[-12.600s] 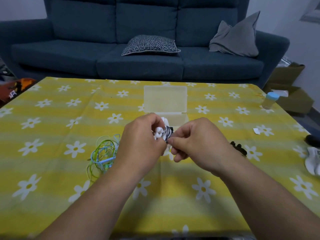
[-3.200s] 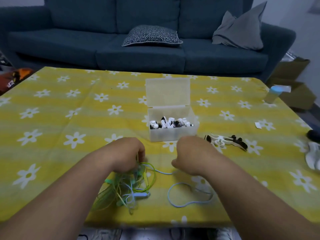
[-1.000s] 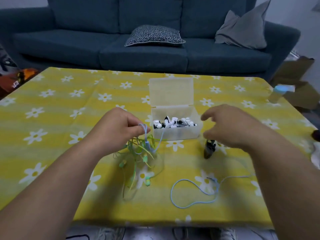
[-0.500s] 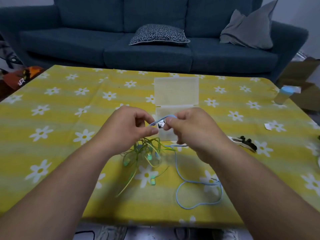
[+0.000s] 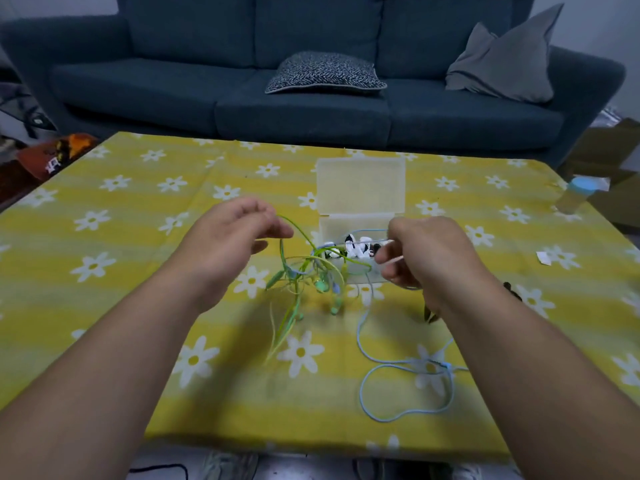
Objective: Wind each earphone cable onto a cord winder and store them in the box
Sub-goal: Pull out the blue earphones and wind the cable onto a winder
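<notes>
Yellow striped cloth printed with white daisies covers the low table (image 5: 114, 271), its soft fabric draping over the near edge. Nearest on it, at the right, a thin blue earphone cable (image 5: 361, 393) lies in a loose oval loop. It crosses itself beside the right forearm, and one strand climbs toward the right hand (image 5: 429, 258). That hand's fingers are curled in, with thumb and fingertips pinching the pale strand just in front of the box.

Left of the loop, a green earphone cable (image 5: 320, 286) hangs in a springy tangle of glossy strands with small rounded mint buds. Its lower ends trail on the cloth, and one strand arcs up to the left hand (image 5: 239, 237). That hand pinches it between thumb and forefinger, the other fingers loosely bent. The two cables mingle in the knot between the hands.

A small dark piece (image 5: 512, 292) peeks out past the right forearm, its shape mostly hidden. Just behind the hands stands the box (image 5: 360, 188), rectangular and of frosted translucent plastic, with its hinged lid raised upright. Inside lie black-and-white wound bundles (image 5: 353, 249). Farther right, a cylindrical bottle (image 5: 575, 199) with a pale blue cap stands near the table's edge.

Beyond the table sits a dark blue fabric sofa (image 5: 173, 91) bearing a flat speckled cushion (image 5: 325, 72) and a slumped grey cushion (image 5: 502, 64).
</notes>
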Action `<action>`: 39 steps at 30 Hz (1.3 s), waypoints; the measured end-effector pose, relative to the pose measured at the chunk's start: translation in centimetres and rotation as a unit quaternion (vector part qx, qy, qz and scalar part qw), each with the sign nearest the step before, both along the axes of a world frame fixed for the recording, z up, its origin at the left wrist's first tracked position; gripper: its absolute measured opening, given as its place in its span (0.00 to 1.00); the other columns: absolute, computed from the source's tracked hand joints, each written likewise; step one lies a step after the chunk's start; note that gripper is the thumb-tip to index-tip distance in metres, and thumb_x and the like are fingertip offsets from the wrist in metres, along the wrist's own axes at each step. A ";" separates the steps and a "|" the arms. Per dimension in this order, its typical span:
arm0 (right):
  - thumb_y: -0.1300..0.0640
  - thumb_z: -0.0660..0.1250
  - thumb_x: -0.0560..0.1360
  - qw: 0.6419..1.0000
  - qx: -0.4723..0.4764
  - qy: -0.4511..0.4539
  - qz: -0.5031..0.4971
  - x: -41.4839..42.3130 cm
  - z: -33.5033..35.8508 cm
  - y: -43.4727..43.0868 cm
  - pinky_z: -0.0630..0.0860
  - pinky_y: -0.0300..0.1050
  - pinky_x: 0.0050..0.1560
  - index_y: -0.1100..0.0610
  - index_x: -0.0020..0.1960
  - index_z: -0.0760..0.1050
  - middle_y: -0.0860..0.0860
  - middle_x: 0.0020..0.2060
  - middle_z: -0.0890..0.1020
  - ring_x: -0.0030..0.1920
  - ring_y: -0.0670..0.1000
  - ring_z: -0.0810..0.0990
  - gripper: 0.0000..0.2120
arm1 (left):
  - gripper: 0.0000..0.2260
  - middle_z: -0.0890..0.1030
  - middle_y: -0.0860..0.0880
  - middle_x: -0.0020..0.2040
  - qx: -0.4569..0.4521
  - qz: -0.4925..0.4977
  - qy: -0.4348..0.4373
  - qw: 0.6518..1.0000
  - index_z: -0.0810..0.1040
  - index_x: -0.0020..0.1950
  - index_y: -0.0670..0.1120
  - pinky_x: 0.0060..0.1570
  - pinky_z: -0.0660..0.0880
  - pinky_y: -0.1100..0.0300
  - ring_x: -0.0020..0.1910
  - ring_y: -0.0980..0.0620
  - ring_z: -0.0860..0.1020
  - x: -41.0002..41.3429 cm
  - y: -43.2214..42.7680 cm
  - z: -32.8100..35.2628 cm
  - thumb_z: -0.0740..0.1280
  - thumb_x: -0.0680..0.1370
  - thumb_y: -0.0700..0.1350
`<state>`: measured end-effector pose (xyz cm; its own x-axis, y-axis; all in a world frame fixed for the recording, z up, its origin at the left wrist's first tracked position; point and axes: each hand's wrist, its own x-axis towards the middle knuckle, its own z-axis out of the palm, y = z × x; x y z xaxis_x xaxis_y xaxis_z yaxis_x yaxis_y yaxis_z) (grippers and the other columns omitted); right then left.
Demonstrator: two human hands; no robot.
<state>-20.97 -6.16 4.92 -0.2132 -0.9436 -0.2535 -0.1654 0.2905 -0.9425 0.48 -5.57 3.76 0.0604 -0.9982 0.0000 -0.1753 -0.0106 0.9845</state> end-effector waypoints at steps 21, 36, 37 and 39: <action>0.54 0.61 0.82 0.959 -0.086 -0.013 0.271 0.7 0.0 0.9 0.64 0.39 0.30 0.54 0.49 0.85 0.53 0.35 0.73 0.31 0.49 0.69 0.14 | 0.16 0.71 0.53 0.62 -0.103 0.035 -0.272 0.956 0.78 0.57 0.55 0.53 0.64 0.72 0.60 0.58 0.70 -0.3 -0.2 -1.3 0.74 0.71 0.55; 0.54 0.58 0.83 0.947 -0.106 -0.095 0.287 0.8 0.7 1.4 0.79 0.43 0.42 0.55 0.53 0.84 0.55 0.46 0.85 0.40 0.51 0.79 0.15 | 0.27 0.76 0.55 0.60 -0.075 -0.136 -0.316 0.936 0.83 0.55 0.56 0.63 0.71 0.57 0.61 0.59 0.73 -1.7 0.4 -1.8 0.62 0.69 0.74; 0.55 0.58 0.83 0.945 -0.106 -0.096 0.293 1.0 0.6 1.4 0.79 0.43 0.42 0.55 0.53 0.84 0.53 0.45 0.85 0.40 0.51 0.78 0.15 | 0.26 0.75 0.56 0.62 -0.078 -0.167 -0.305 0.934 0.82 0.56 0.57 0.65 0.69 0.59 0.64 0.61 0.72 -1.8 0.6 -1.8 0.62 0.69 0.72; 0.56 0.58 0.83 0.941 -0.107 -0.118 0.299 1.1 0.6 1.4 0.79 0.45 0.43 0.57 0.54 0.83 0.54 0.46 0.84 0.42 0.52 0.79 0.15 | 0.20 0.75 0.56 0.61 -0.082 -0.180 -0.301 0.933 0.83 0.54 0.56 0.64 0.69 0.61 0.63 0.62 0.72 -2.1 0.8 -1.9 0.66 0.70 0.67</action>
<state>-19.90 -4.74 5.51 0.4095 -0.9121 -0.0172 -0.0176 0.0110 -0.9998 -1.59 -4.82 1.86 -0.3385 -0.9376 0.0795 -0.6598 0.2968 0.6903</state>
